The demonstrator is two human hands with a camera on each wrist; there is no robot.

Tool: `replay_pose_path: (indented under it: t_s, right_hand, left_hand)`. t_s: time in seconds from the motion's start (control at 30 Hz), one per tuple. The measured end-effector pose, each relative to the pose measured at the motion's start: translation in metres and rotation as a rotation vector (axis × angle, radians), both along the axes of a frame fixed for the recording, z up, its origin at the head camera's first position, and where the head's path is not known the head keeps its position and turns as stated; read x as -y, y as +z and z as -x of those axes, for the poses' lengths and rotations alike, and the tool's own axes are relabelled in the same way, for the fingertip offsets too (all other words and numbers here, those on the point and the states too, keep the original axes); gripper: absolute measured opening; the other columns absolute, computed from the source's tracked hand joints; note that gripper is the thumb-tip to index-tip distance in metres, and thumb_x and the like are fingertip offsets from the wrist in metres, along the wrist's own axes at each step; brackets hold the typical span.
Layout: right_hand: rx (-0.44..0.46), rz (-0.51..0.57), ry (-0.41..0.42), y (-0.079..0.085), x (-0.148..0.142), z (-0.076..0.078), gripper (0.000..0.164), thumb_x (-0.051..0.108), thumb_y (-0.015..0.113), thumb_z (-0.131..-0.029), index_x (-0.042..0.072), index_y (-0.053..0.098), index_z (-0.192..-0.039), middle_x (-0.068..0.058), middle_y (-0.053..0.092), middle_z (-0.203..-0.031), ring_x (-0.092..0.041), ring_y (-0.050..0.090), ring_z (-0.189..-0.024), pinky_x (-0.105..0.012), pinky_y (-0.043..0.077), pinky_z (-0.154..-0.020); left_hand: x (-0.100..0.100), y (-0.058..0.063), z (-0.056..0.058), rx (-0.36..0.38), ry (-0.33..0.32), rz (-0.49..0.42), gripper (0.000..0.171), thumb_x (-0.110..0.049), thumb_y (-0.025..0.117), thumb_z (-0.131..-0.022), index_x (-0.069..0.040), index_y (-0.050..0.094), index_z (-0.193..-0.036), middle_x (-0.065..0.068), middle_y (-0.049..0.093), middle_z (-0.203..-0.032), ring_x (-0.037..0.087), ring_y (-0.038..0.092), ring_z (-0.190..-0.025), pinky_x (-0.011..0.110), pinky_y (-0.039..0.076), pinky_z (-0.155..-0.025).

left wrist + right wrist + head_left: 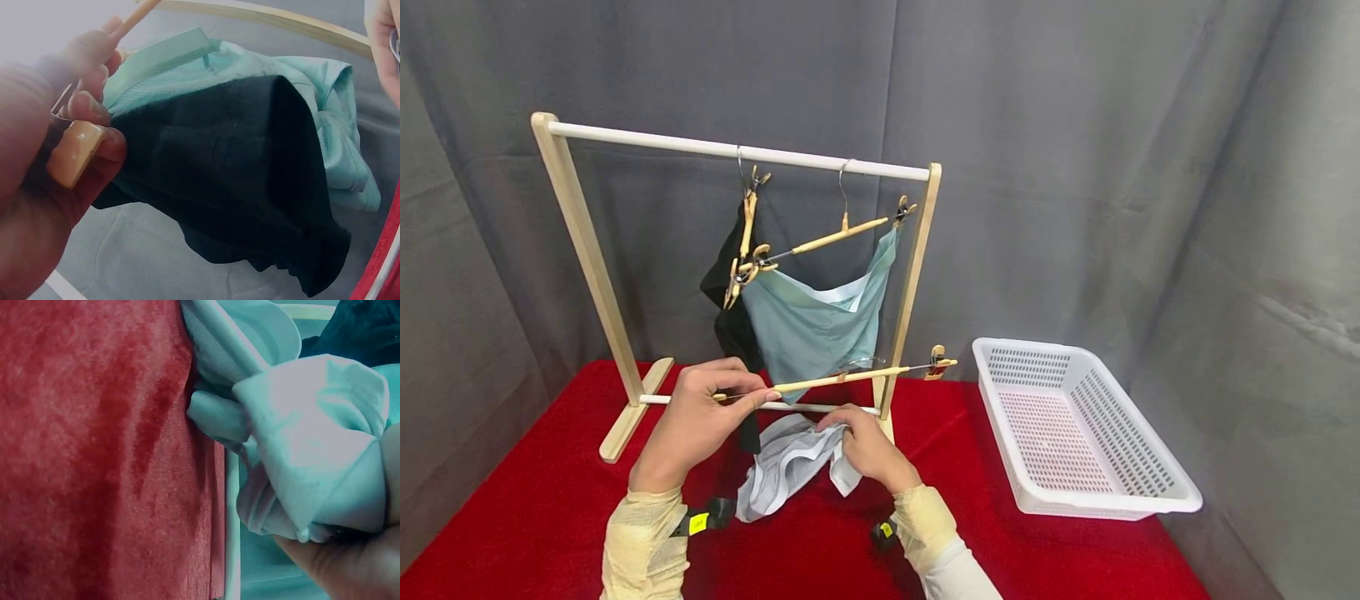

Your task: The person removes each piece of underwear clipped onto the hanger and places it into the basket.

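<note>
My left hand holds a wooden clip hanger near its left end, level in front of the rack. One wooden clip of it shows by the fingers in the left wrist view; the other clip sticks out to the right with nothing in it. Lower down, my right hand grips a crumpled light grey garment with white edging by its upper right part. The garment droops over the red cloth. In the right wrist view its folds hide most of the fingers.
Behind my hands stands a rack with a white top rail and wooden posts. Teal shorts and a black garment hang from it on clip hangers. A white slotted basket sits at the right on the red cloth.
</note>
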State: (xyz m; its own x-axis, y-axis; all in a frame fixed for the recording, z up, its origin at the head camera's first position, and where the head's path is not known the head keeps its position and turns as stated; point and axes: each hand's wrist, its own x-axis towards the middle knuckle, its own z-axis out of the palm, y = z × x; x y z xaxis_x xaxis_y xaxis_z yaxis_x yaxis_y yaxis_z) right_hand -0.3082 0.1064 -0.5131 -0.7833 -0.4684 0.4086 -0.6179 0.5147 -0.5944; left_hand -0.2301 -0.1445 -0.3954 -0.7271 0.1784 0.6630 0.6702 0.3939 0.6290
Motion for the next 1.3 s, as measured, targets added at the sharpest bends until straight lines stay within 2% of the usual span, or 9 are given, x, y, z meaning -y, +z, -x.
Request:
replay_pose_path:
  t_s: [0.17,0.33,0.43,0.5,0.6,0.77,0.97,1.07,1.3]
  right_hand:
    - [-0.004,0.13,-0.077,0.005,-0.001,-0.001,0.029,-0.006,0.044,-0.085,0.007,0.066,-0.072,-0.004,0.064,-0.083,-0.013,0.06,-0.082,-0.025,0.048,-0.078]
    - [-0.013,0.149,-0.172,0.011,-0.004,-0.002,0.013,0.013,0.066,-0.084,0.012,0.06,-0.073,0.0,0.057,-0.076,-0.008,0.053,-0.072,-0.022,0.045,-0.064]
    - [-0.006,0.076,-0.173,0.015,-0.008,-0.003,0.036,0.024,0.087,-0.072,0.013,0.054,-0.08,0.002,0.052,-0.079,-0.008,0.049,-0.075,-0.022,0.043,-0.063]
    - [-0.02,0.036,-0.147,0.018,-0.011,-0.004,0.049,0.022,0.094,-0.065,0.013,0.05,-0.085,0.001,0.051,-0.081,-0.01,0.048,-0.078,-0.022,0.043,-0.067]
    - [-0.036,0.046,-0.116,0.022,-0.016,-0.004,0.049,0.006,0.091,-0.064,0.011,0.047,-0.086,0.001,0.05,-0.081,-0.013,0.048,-0.08,-0.023,0.043,-0.069]
    - [-0.071,0.145,-0.103,0.029,-0.025,-0.002,0.041,-0.015,0.074,-0.063,0.011,0.046,-0.078,0.004,0.045,-0.072,-0.013,0.046,-0.073,-0.022,0.037,-0.061]
    - [-0.059,0.209,-0.092,0.041,-0.039,-0.004,0.037,-0.017,0.065,-0.064,0.011,0.044,-0.072,0.006,0.038,-0.066,-0.009,0.039,-0.066,-0.021,0.031,-0.056]
    - [-0.049,0.201,-0.125,0.046,-0.044,-0.005,0.035,-0.015,0.065,-0.065,0.012,0.045,-0.072,0.006,0.038,-0.066,-0.008,0.038,-0.065,-0.021,0.031,-0.056]
    - [-0.078,0.165,-0.177,0.057,-0.055,-0.008,0.029,-0.011,0.068,-0.069,0.013,0.058,-0.081,0.003,0.054,-0.072,-0.011,0.048,-0.068,-0.024,0.041,-0.06]
  left_hand:
    - [0.0,0.0,0.0,-0.006,0.011,-0.012,0.016,-0.002,0.086,-0.078,-0.012,0.081,-0.089,-0.007,0.067,-0.077,0.015,0.054,-0.064,0.023,0.051,-0.057]
    - [0.0,0.0,0.0,-0.039,-0.003,-0.029,0.015,-0.003,0.086,-0.079,-0.013,0.082,-0.089,-0.006,0.066,-0.076,0.014,0.053,-0.064,0.022,0.05,-0.057]
    - [0.0,0.0,0.001,-0.057,-0.005,-0.034,0.015,-0.002,0.086,-0.079,-0.013,0.081,-0.089,-0.005,0.067,-0.076,0.013,0.053,-0.064,0.021,0.049,-0.057]
    - [0.0,0.0,0.0,-0.06,0.004,-0.037,0.016,-0.001,0.086,-0.079,-0.013,0.081,-0.089,-0.005,0.067,-0.077,0.013,0.054,-0.064,0.02,0.05,-0.057]
    - [-0.001,0.0,0.0,-0.056,0.017,-0.043,0.017,0.0,0.086,-0.078,-0.013,0.082,-0.089,-0.006,0.067,-0.078,0.012,0.055,-0.064,0.02,0.052,-0.058]
    - [-0.001,0.001,0.0,-0.069,0.019,-0.047,0.018,0.002,0.085,-0.078,-0.012,0.081,-0.088,-0.005,0.066,-0.078,0.013,0.053,-0.064,0.02,0.051,-0.057]
    - [-0.001,0.0,0.001,-0.081,0.019,-0.052,0.018,0.002,0.085,-0.078,-0.011,0.081,-0.088,-0.005,0.066,-0.077,0.012,0.053,-0.063,0.02,0.051,-0.057]
    - [-0.001,0.0,0.0,-0.089,0.023,-0.06,0.018,0.002,0.085,-0.078,-0.012,0.081,-0.088,-0.005,0.066,-0.076,0.012,0.053,-0.063,0.019,0.05,-0.056]
    - [-0.001,0.0,0.001,-0.172,0.014,-0.095,0.018,0.002,0.086,-0.077,-0.013,0.08,-0.086,-0.008,0.065,-0.075,0.009,0.051,-0.061,0.017,0.048,-0.055]
